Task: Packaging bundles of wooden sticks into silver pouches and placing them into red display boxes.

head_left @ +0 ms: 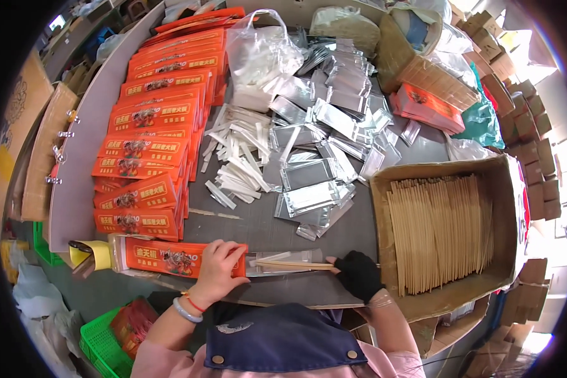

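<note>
My left hand is closed on the right end of a red printed paper sleeve, which lies flat along the table's near edge. My right hand, in a black fingerless glove, pinches the right end of a pair of wooden chopsticks. The chopsticks point left toward the sleeve's end. Around them, between my hands, lies a clear plastic packet; whether the sticks are inside it or on top I cannot tell. Their left tips are hidden near the sleeve.
To the right, a cardboard box holds many wooden chopsticks. Overlapping red sleeves line the table's left side. White paper strips and clear packets are heaped mid-table. A yellow-wrapped holder sits at the left edge.
</note>
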Demonstrator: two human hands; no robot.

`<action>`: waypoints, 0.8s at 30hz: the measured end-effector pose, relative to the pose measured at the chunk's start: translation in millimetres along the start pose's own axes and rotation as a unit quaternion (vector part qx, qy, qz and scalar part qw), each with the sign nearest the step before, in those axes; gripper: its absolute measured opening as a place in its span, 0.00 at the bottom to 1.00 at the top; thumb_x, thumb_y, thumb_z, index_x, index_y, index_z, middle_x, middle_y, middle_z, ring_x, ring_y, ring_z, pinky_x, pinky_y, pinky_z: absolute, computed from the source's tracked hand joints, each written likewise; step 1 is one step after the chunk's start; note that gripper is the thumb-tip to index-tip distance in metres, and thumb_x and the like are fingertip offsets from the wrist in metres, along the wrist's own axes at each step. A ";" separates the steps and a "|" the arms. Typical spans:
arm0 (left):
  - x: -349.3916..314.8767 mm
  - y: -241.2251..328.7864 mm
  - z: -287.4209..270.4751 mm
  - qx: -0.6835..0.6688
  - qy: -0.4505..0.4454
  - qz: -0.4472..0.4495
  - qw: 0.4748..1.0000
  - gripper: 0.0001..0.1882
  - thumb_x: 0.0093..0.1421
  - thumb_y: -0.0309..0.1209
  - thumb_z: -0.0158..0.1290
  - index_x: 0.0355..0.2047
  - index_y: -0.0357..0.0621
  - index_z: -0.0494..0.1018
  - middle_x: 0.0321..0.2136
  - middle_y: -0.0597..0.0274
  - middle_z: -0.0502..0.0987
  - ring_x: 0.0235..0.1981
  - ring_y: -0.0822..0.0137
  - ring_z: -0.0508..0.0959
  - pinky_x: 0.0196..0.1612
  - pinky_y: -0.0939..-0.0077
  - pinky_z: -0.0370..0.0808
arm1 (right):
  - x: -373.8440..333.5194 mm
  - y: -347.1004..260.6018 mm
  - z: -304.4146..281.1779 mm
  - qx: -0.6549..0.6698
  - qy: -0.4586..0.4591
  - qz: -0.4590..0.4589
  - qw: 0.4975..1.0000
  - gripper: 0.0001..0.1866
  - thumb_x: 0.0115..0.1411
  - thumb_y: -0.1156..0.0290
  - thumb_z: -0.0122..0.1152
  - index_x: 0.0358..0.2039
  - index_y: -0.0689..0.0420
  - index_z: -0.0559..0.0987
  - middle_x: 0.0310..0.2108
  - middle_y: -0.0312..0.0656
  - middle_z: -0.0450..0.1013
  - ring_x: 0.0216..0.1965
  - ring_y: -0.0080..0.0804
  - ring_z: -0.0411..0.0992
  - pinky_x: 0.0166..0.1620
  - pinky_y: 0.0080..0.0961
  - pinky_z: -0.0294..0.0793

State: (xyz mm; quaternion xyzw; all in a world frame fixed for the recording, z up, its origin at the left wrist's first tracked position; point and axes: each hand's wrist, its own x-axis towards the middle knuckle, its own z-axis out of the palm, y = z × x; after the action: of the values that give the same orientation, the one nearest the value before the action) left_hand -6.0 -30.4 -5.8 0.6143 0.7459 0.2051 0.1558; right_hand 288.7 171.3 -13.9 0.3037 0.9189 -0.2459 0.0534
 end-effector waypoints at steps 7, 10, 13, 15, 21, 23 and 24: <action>13.6 16.0 16.7 -0.019 0.014 0.015 1.000 0.39 0.35 0.36 0.72 0.51 0.40 0.73 0.47 0.58 0.72 0.50 0.53 0.68 0.55 0.57 0.65 | 36.0 -18.2 34.9 0.072 0.182 -0.140 0.971 0.09 0.52 0.67 0.66 0.34 0.53 0.82 0.30 0.48 0.75 0.35 0.48 0.74 0.38 0.42 0.73; 13.8 21.3 23.3 -0.017 0.014 0.025 0.999 0.39 0.36 0.35 0.71 0.52 0.39 0.72 0.47 0.58 0.72 0.49 0.54 0.69 0.54 0.57 0.66 | 29.9 -28.4 51.1 0.078 0.182 0.063 0.978 0.06 0.49 0.73 0.67 0.29 0.56 0.79 0.28 0.45 0.75 0.33 0.46 0.74 0.40 0.35 0.74; 30.6 23.5 32.8 -0.016 0.028 0.054 0.998 0.38 0.37 0.32 0.69 0.53 0.39 0.71 0.47 0.59 0.71 0.48 0.54 0.70 0.53 0.58 0.67 | 56.3 -94.3 81.6 0.396 0.126 -0.086 0.906 0.17 0.47 0.79 0.67 0.39 0.58 0.75 0.40 0.45 0.71 0.38 0.41 0.74 0.40 0.32 0.74; 37.0 25.5 20.5 -0.043 0.029 0.069 0.996 0.31 0.40 0.28 0.65 0.50 0.48 0.74 0.43 0.59 0.72 0.46 0.55 0.70 0.49 0.60 0.68 | 50.7 -94.0 63.9 0.340 0.130 -0.050 0.930 0.21 0.45 0.74 0.71 0.41 0.56 0.75 0.42 0.45 0.71 0.40 0.42 0.73 0.42 0.34 0.73; 48.3 18.8 -17.9 0.066 -0.129 0.162 0.976 0.15 0.42 0.28 0.62 0.32 0.56 0.75 0.37 0.60 0.71 0.40 0.55 0.71 0.42 0.61 0.68 | 42.8 -77.3 13.6 -0.013 0.099 -0.101 0.990 0.33 0.38 0.50 0.76 0.45 0.49 0.76 0.43 0.36 0.71 0.47 0.38 0.69 0.48 0.39 0.65; 57.7 9.2 -64.9 0.070 -0.137 0.162 0.975 0.12 0.42 0.26 0.61 0.29 0.51 0.74 0.38 0.59 0.71 0.40 0.54 0.71 0.42 0.60 0.69 | 34.4 -62.1 -1.3 -0.050 0.129 -0.092 0.986 0.33 0.38 0.50 0.76 0.44 0.49 0.76 0.42 0.36 0.72 0.47 0.39 0.70 0.49 0.39 0.64; 66.5 -6.0 -85.4 0.067 -0.103 0.164 0.979 0.11 0.43 0.24 0.60 0.28 0.49 0.73 0.38 0.58 0.71 0.40 0.53 0.71 0.43 0.58 0.69 | 28.8 -53.9 -7.9 -0.092 0.165 -0.076 0.979 0.32 0.38 0.50 0.76 0.43 0.50 0.76 0.41 0.36 0.72 0.46 0.39 0.70 0.49 0.39 0.64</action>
State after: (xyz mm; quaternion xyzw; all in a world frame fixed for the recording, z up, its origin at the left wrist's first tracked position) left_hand -65.5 24.1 66.6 0.7551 0.6272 0.1128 0.1542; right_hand 234.3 153.0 8.5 0.2630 0.9542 -0.1106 -0.0901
